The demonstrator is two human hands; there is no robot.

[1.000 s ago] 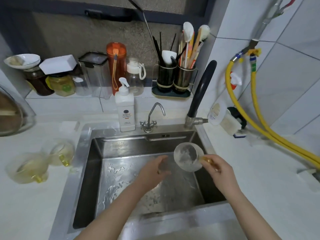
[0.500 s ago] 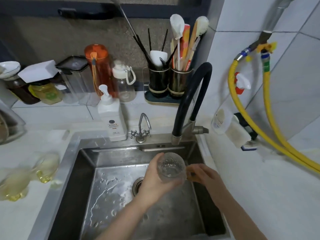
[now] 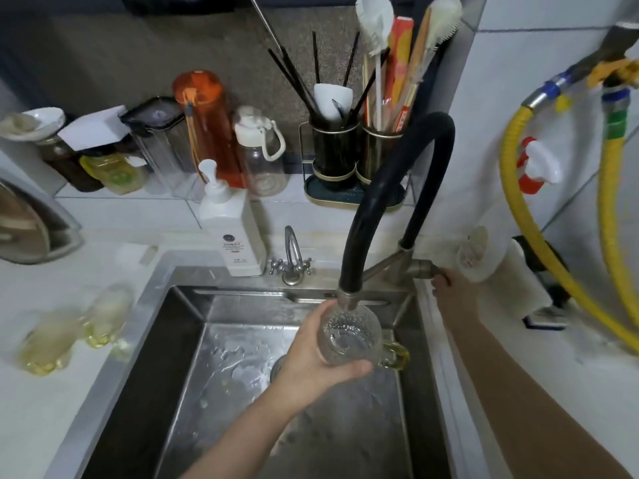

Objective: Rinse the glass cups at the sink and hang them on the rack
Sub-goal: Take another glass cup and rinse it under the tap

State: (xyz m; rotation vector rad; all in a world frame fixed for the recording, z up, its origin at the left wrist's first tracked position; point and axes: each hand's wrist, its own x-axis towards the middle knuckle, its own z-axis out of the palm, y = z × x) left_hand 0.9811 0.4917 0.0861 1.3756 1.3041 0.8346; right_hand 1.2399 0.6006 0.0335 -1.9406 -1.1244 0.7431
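My left hand [image 3: 313,357] grips a clear textured glass cup [image 3: 351,335] with a yellow handle [image 3: 396,354], held mouth-up right under the nozzle of the black hose faucet [image 3: 382,188] over the steel sink [image 3: 145,340]. My right hand [image 3: 449,293] reaches to the faucet's metal lever [image 3: 423,267] at the sink's back right corner, fingers on its end. Two more yellowish glass cups [image 3: 74,331] lie blurred on the white counter left of the sink. No rack shows.
A white soap pump bottle [image 3: 233,233] and a small chrome tap [image 3: 292,255] stand behind the sink. Bottles, jars and two utensil holders [image 3: 356,157] line the back ledge. Yellow hoses [image 3: 553,236] hang on the tiled right wall, above a white cup [image 3: 473,254] and a sponge.
The cup passed from my right hand to my left and went under the nozzle. My right hand moved right and up to the faucet lever. The view moved closer.
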